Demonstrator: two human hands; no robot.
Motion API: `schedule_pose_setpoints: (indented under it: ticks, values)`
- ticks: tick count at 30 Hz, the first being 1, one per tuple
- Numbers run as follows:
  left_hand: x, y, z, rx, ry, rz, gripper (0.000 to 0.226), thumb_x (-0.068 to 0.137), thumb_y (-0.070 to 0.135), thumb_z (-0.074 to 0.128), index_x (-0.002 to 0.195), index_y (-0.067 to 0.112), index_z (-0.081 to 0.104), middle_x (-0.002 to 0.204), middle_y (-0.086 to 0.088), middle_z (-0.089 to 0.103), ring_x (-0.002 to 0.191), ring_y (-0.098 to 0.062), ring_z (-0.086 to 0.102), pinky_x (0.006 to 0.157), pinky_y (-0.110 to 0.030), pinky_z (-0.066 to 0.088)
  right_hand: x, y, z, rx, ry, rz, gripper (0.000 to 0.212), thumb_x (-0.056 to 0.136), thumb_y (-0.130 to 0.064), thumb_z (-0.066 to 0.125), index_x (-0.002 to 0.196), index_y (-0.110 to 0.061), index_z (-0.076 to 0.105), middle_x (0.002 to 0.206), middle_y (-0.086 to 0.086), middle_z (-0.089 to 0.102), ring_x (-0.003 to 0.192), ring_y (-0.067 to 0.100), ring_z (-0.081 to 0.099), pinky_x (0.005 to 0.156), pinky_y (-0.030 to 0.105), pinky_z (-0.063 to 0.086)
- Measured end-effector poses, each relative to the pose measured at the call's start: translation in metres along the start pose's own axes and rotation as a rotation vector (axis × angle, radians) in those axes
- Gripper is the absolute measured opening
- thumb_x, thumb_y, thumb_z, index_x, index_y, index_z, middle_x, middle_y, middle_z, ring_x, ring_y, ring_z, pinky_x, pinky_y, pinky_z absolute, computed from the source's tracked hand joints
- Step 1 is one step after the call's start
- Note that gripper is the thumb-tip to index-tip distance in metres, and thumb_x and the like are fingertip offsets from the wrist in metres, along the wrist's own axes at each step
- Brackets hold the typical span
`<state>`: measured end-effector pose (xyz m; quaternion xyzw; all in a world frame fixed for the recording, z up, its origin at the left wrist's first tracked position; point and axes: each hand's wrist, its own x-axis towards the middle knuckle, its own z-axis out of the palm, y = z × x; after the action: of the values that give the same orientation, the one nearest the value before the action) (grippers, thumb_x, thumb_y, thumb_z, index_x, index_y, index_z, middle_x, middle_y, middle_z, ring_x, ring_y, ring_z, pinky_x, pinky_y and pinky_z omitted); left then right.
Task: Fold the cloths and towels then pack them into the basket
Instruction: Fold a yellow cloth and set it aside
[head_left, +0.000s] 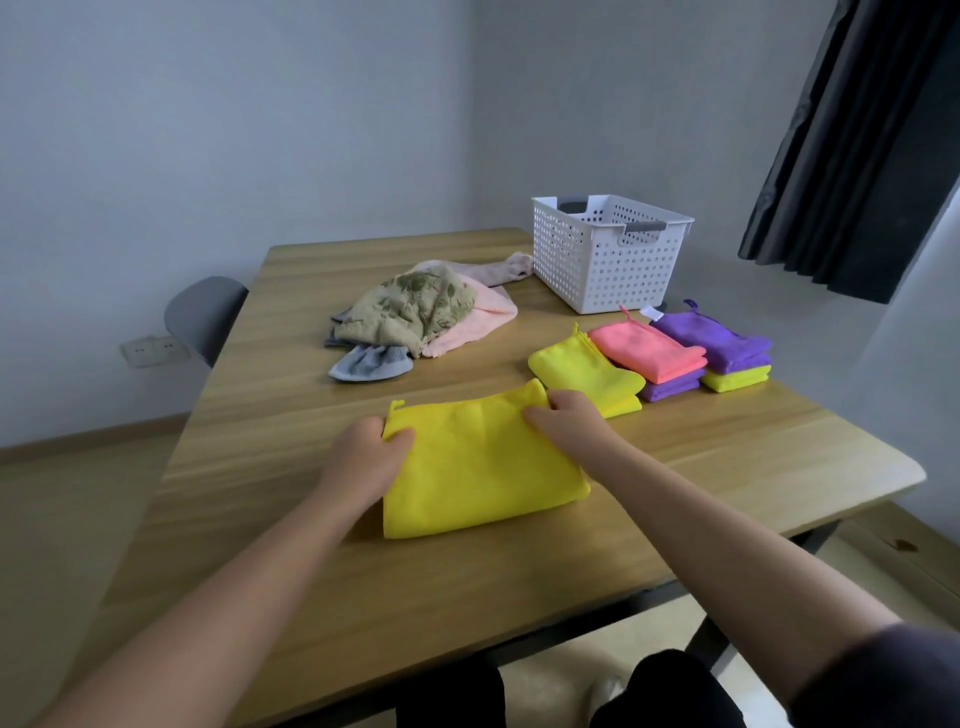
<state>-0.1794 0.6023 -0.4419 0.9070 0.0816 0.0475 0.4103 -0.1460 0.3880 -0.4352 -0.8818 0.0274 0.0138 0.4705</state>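
From the head view, the yellow cloth (483, 467) lies flat on the tabletop (467, 597) right in front of the person, well apart from the white basket (602, 260). It looks light, soft and limp (probably a slightly grippy microfibre), so it is best taken by its corners to keep it from sagging. Both arms reach forward, palms down. The left hand (371, 457) pinches the far left corner, and the right hand (563, 421) pinches the far right corner. Folded cloths (675, 358) sit stacked near the basket, and a heap of towels (415, 312) waits unfolded.
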Motion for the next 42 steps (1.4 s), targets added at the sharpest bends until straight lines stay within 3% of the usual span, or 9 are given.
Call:
schedule_pose_setpoints:
  ticks: [5, 8, 13, 20, 24, 27, 31, 34, 42]
  values:
    - [0.034, 0.001, 0.014, 0.274, 0.089, -0.018, 0.023, 0.093, 0.028, 0.044, 0.08, 0.011, 0.052, 0.085, -0.008, 0.057, 0.081, -0.026, 0.053, 0.061, -0.032, 0.035, 0.025, -0.002, 0.013, -0.264, 0.056, -0.02, 0.008, 0.088, -0.009, 0.047, 0.09, -0.01, 0.055, 0.083, 0.004, 0.056, 0.088, 0.028, 0.053, 0.056, 0.027, 0.033]
    - [0.041, 0.0, 0.022, 0.374, 0.106, -0.018, 0.025, 0.094, 0.025, 0.042, 0.104, 0.008, 0.056, 0.106, -0.011, 0.06, 0.096, -0.03, 0.055, 0.069, -0.034, 0.041, 0.031, 0.002, 0.021, -0.352, 0.108, -0.032, 0.037, 0.089, -0.008, 0.044, 0.127, -0.009, 0.047, 0.115, 0.012, 0.06, 0.108, 0.033, 0.054, 0.072, 0.031, 0.039]
    - [0.047, -0.005, 0.029, 0.443, 0.143, -0.003, 0.039, 0.095, 0.023, 0.041, 0.132, 0.013, 0.049, 0.121, -0.011, 0.059, 0.11, -0.032, 0.054, 0.08, -0.036, 0.044, 0.036, 0.007, 0.03, -0.456, 0.18, -0.096, 0.039, 0.091, -0.007, 0.041, 0.129, -0.012, 0.039, 0.105, 0.015, 0.062, 0.096, 0.035, 0.058, 0.065, 0.032, 0.038]
    - [0.048, 0.001, 0.038, 0.684, 0.198, 0.041, 0.029, 0.093, 0.005, 0.037, 0.122, 0.012, 0.037, 0.105, -0.009, 0.061, 0.09, -0.03, 0.063, 0.063, -0.032, 0.037, 0.034, 0.005, 0.038, -0.79, 0.238, -0.178, 0.039, 0.092, -0.002, 0.038, 0.129, -0.014, 0.034, 0.117, 0.01, 0.047, 0.086, 0.034, 0.061, 0.055, 0.032, 0.033]
    - [0.044, -0.011, 0.034, 0.916, 0.362, 0.224, 0.048, 0.068, -0.001, 0.073, 0.114, 0.009, 0.059, 0.085, -0.009, 0.061, 0.059, -0.024, 0.06, 0.045, -0.028, 0.031, 0.032, 0.006, 0.025, -0.925, 0.27, -0.209, 0.041, 0.092, 0.0, 0.042, 0.13, -0.012, 0.037, 0.127, 0.01, 0.037, 0.099, 0.029, 0.054, 0.061, 0.034, 0.036]
    - [0.046, -0.009, 0.025, 0.841, 0.445, 0.44, 0.047, 0.066, -0.004, 0.072, 0.111, 0.003, 0.062, 0.101, -0.015, 0.063, 0.08, -0.029, 0.063, 0.056, -0.033, 0.047, 0.033, 0.007, 0.018, -0.806, 0.35, -0.383, 0.046, 0.087, 0.005, 0.041, 0.132, -0.005, 0.042, 0.131, 0.013, 0.042, 0.111, 0.033, 0.048, 0.079, 0.037, 0.04]
    - [0.029, 0.005, 0.037, 0.666, 0.086, 0.44, 0.052, 0.099, 0.021, 0.035, 0.146, 0.003, 0.023, 0.155, -0.014, 0.018, 0.144, -0.025, 0.016, 0.116, -0.042, 0.02, 0.023, 0.006, 0.037, -0.674, 0.071, -0.447, 0.053, 0.096, -0.008, 0.034, 0.147, -0.003, 0.022, 0.156, 0.011, 0.019, 0.145, 0.028, 0.014, 0.115, 0.039, 0.015]
    - [0.026, -0.008, 0.049, 0.729, -0.197, 0.279, 0.062, 0.101, 0.042, 0.018, 0.15, 0.009, 0.0, 0.159, -0.007, -0.008, 0.146, -0.018, -0.009, 0.118, -0.041, 0.0, 0.023, 0.021, 0.044, -0.834, -0.16, -0.279, 0.057, 0.102, -0.034, 0.021, 0.151, -0.008, 0.008, 0.16, 0.007, 0.002, 0.147, 0.022, -0.003, 0.118, 0.042, -0.001]
    - [0.03, -0.015, 0.044, 0.767, -0.196, 0.377, 0.068, 0.095, 0.051, 0.003, 0.151, 0.013, -0.003, 0.158, -0.003, -0.012, 0.145, -0.014, -0.011, 0.117, -0.039, -0.005, 0.008, 0.02, 0.043, -0.869, -0.18, -0.343, 0.065, 0.101, -0.046, 0.018, 0.151, -0.008, 0.001, 0.159, 0.01, -0.007, 0.146, 0.024, -0.011, 0.118, 0.038, -0.006]
